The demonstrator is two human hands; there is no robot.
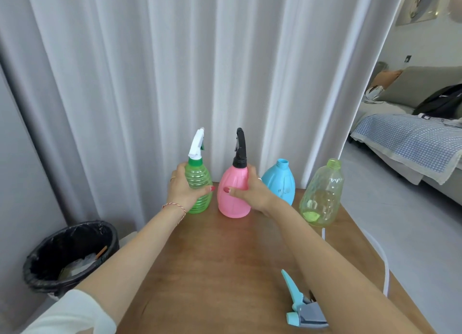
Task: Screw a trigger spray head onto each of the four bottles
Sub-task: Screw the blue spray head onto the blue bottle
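Four bottles stand along the far edge of the wooden table [212, 271]. My left hand [181, 187] grips the ribbed green bottle [200, 183], which carries a white trigger head [196, 143]. My right hand [252, 192] holds the pink bottle [231, 196], topped by a black trigger head [240, 148]. To their right stand a blue bottle [278, 181] and a clear yellow-green bottle [322, 196], both with open necks. A light blue and grey trigger head [300, 308] lies near the table's front, partly hidden by my right forearm. A white dip tube [382, 258] curves along the table's right side.
A black bin [72, 256] with a liner and some rubbish stands on the floor at the left. White curtains [162, 71] hang right behind the table. A sofa with a blue checked cover [410, 143] is at the far right.
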